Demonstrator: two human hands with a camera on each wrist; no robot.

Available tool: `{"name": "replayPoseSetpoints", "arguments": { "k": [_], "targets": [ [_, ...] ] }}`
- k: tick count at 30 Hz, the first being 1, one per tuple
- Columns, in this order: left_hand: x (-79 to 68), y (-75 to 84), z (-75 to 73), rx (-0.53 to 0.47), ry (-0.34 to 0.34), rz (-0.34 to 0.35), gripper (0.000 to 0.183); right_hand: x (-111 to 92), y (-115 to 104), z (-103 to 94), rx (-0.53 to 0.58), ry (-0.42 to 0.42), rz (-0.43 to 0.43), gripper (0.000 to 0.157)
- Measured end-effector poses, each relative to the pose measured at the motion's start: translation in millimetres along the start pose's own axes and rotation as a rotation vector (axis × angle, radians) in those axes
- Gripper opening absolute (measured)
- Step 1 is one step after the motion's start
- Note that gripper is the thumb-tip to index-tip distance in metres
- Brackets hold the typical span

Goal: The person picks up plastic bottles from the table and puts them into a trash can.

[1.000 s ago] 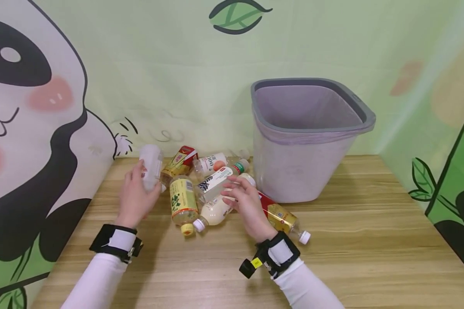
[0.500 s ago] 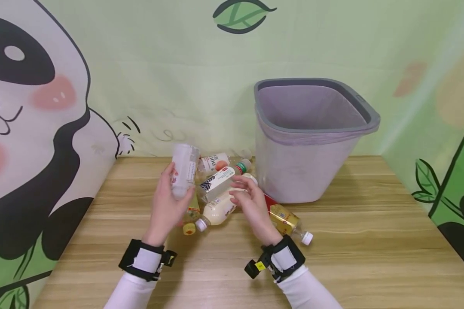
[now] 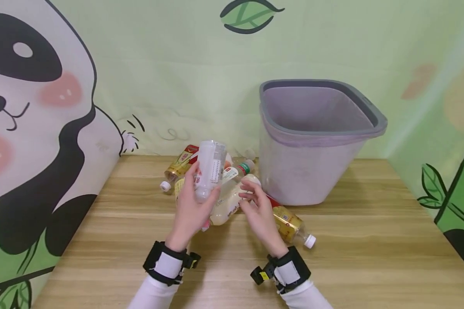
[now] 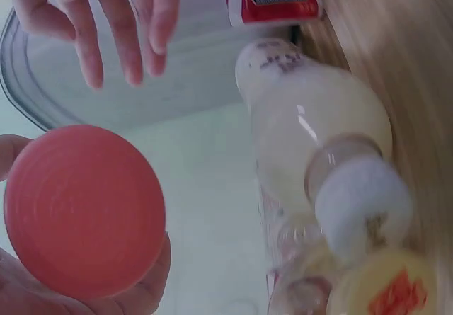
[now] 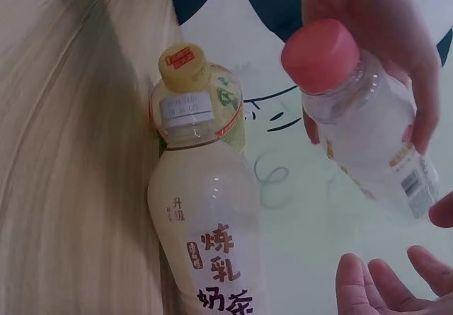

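My left hand [image 3: 192, 210] grips a clear bottle [image 3: 210, 169] with a white label, above the pile. The bottle leans cap-down toward me; its pinkish-red cap [image 4: 85, 212] faces the left wrist camera. Close by on the right, my right hand [image 3: 261, 216] has relaxed, slightly bent fingers and holds nothing. Beneath the hands lies a cream-coloured milk tea bottle [image 5: 205, 216] with a white cap. A yellow-capped bottle [image 5: 195, 92] is beside it, mostly hidden by the left hand in the head view. Just right of my right hand lies a gold-and-red labelled bottle [image 3: 288, 223].
A tall grey bin [image 3: 301, 171] with a lined rim stands behind on the right, against the printed backdrop [image 3: 185, 64]. Another red-and-gold bottle [image 3: 181, 163] lies at the pile's back left. A green-banded bottle [image 3: 245, 166] is near the bin. Everything sits on a wooden table [image 3: 352, 240].
My left hand has carried the clear bottle rightward from the pile's left side to near my right hand. The right hand has hardly moved. The head view has shifted slightly.
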State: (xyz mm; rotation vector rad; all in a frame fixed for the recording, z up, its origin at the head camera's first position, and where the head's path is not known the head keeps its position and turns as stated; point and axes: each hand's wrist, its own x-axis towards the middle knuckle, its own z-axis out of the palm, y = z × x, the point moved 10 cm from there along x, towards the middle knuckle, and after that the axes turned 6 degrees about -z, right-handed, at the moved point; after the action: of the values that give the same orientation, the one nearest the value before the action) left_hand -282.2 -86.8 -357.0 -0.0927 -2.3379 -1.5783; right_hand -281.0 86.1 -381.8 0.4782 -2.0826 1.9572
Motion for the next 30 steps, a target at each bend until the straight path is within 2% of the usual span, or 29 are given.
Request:
{"name": "replayPoseSetpoints", "arguments": {
  "k": [2, 8, 10, 18, 21, 25, 30],
  "targets": [
    [-2.8, 4.0, 3.9, -0.02, -0.018, -0.019, 0.076, -1.1, -1.5, 0.1, -0.009, -0.005, -0.005, 0.046],
    [-16.1, 35.3, 5.3, -0.074, -0.038, -0.01, 0.073, -1.0, -10.4, -1.2, -0.018, -0.023, -0.052, 0.047],
    [-19.1, 40.9, 6.9, -0.095, -0.051, -0.016, 0.072, -1.0, -12.8, 0.1, -0.011, -0.042, -0.064, 0.048],
    [-24.5, 39.6, 24.1, -0.124, -0.134, -0.074, 0.073, -3.8, -17.2, 10.0, 0.002, -0.139, -0.078, 0.053],
    [-23.4, 29.2, 29.8, -0.129, -0.145, -0.075, 0.072, -4.5, -19.1, 11.4, -0.006, -0.157, -0.087, 0.054],
    [-21.2, 16.0, 33.8, -0.136, -0.151, -0.039, 0.069, -4.6, -20.4, 11.2, -0.01, -0.17, -0.096, 0.055],
    [-22.8, 26.6, 26.4, -0.123, -0.132, 0.051, 0.061, -4.5, -22.8, 8.6, -0.004, -0.174, -0.105, 0.056]
  ]
}}
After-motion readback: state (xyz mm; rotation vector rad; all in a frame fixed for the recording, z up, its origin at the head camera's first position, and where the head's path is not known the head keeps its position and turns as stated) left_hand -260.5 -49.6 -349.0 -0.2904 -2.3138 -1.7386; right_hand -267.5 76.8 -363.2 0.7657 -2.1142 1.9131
